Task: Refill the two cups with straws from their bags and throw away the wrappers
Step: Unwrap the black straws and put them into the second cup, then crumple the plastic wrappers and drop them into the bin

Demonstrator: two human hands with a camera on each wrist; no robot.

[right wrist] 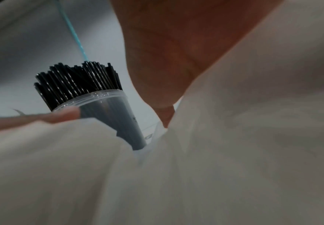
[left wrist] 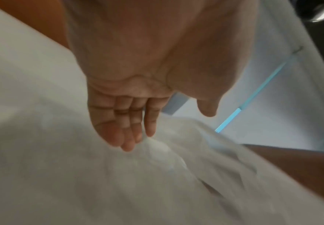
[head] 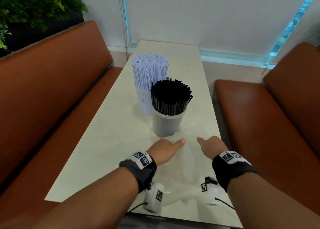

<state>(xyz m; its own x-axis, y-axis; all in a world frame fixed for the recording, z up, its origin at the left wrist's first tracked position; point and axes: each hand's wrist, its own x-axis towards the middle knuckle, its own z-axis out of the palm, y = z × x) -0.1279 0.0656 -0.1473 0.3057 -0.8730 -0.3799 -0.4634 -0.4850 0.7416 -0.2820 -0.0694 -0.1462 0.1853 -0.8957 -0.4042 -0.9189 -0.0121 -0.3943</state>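
Observation:
Two clear cups stand mid-table. The far cup (head: pixel 143 99) holds white straws with blue stripes (head: pixel 150 67); the nearer cup (head: pixel 166 124) is packed with black straws (head: pixel 171 95). Crumpled clear plastic wrappers (head: pixel 186 161) lie on the table in front of them. My left hand (head: pixel 165 149) hovers palm down over the wrappers, and its straight fingers (left wrist: pixel 130 137) touch the plastic (left wrist: pixel 157 175). My right hand (head: pixel 210 146) sits just to the right, thumb (right wrist: pixel 64 115) spread wide. Its fingers dip behind a fold of wrapper (right wrist: pixel 234 137). The black-straw cup (right wrist: pixel 107 111) stands right ahead of it.
The pale narrow table (head: pixel 97 150) runs away from me to a white wall with a glass panel. Brown padded benches flank it on the left (head: pixel 52 93) and right (head: pixel 263 124). A leafy plant (head: pixel 34 7) stands behind the left bench.

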